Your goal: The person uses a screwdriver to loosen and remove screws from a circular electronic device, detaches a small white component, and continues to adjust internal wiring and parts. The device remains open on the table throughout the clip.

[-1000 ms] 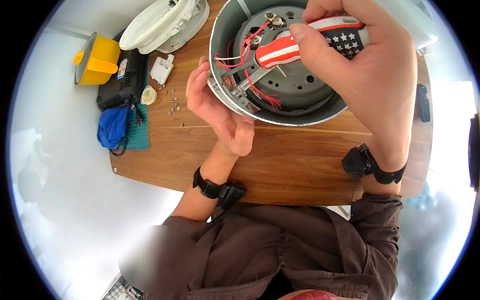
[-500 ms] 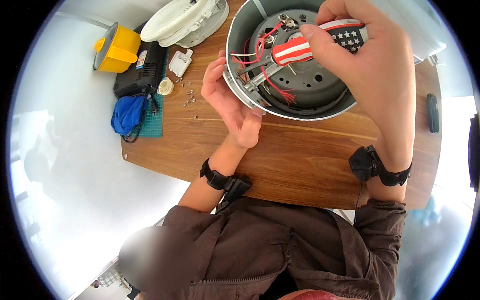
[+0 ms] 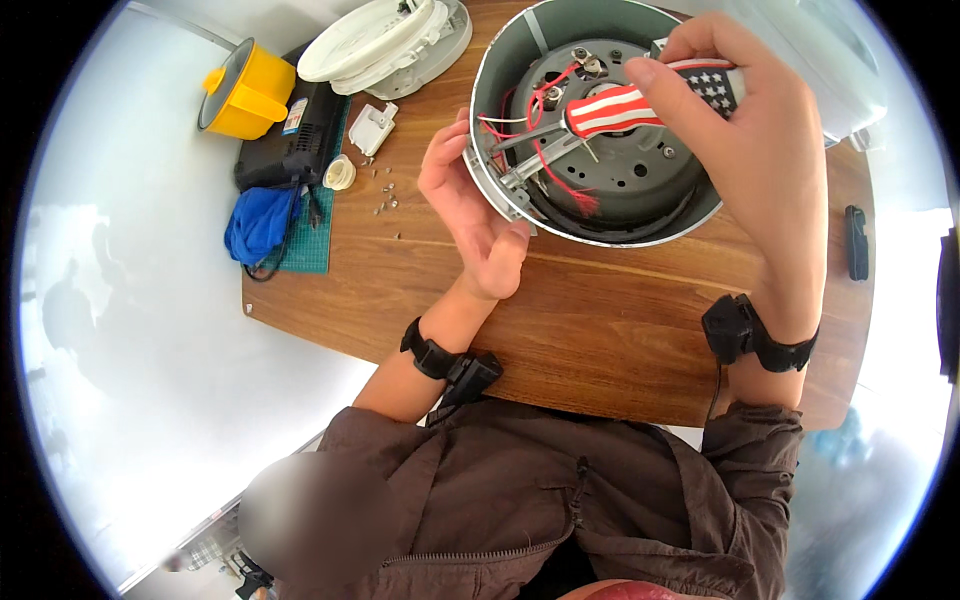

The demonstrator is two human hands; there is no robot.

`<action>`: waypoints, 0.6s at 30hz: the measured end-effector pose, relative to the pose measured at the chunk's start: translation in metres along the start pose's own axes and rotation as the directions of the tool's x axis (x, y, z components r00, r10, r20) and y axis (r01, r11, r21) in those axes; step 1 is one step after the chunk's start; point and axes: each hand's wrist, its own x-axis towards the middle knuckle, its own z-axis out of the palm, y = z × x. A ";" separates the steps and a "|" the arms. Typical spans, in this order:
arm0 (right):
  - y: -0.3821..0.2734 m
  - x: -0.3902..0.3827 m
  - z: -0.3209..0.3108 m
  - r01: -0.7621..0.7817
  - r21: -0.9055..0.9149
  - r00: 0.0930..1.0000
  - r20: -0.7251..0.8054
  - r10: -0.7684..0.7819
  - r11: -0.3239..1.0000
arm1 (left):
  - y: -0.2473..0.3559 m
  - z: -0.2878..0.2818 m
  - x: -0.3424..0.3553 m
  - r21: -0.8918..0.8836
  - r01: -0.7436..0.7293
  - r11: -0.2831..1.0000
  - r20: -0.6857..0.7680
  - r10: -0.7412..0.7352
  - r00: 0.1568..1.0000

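A deep round metal housing [image 3: 690,215], like an appliance shell, stands on the table at the upper middle, its open side up. In it are a grey round plate [image 3: 600,170] with holes and red wires [image 3: 570,190] with frayed ends. My right hand [image 3: 760,130] is closed around a screwdriver [image 3: 620,108] with a striped and starred handle. Its shaft slants down to the left, toward the housing's inner left wall; the tip is hard to make out there. Cupped against the outer left wall, beside a light bracket [image 3: 490,190], my left hand [image 3: 475,215] holds the housing.
Several small screws [image 3: 385,200] lie loose left of my left hand. Near them are a white cap [image 3: 340,173], a white plastic piece [image 3: 372,128] and a white round lid [image 3: 385,45]. Further left: a yellow cup [image 3: 250,95], black box [image 3: 290,140], blue cloth [image 3: 258,225], green mat [image 3: 315,245].
The screwdriver handle has rolled slightly in my right hand. The whole view has shifted a little, so the table things appear further right. My left hand stays against the housing.
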 end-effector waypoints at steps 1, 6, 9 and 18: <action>0.007 0.000 0.002 0.005 0.008 1.000 0.020 -0.006 1.000 | -0.001 0.000 -0.001 0.016 -0.003 1.000 0.000 0.003 1.000; -0.030 -0.004 -0.002 0.023 -0.099 1.000 -0.007 -0.024 0.995 | -0.002 -0.005 -0.001 0.054 -0.046 0.997 0.038 0.044 0.998; -0.034 -0.004 -0.002 0.006 -0.113 1.000 -0.027 -0.009 0.994 | -0.003 -0.004 0.001 0.018 -0.060 0.998 0.036 0.060 0.998; 0.000 0.002 0.007 0.004 0.011 1.000 0.014 -0.004 1.000 | -0.005 -0.005 0.000 0.030 -0.063 0.998 0.048 0.061 0.997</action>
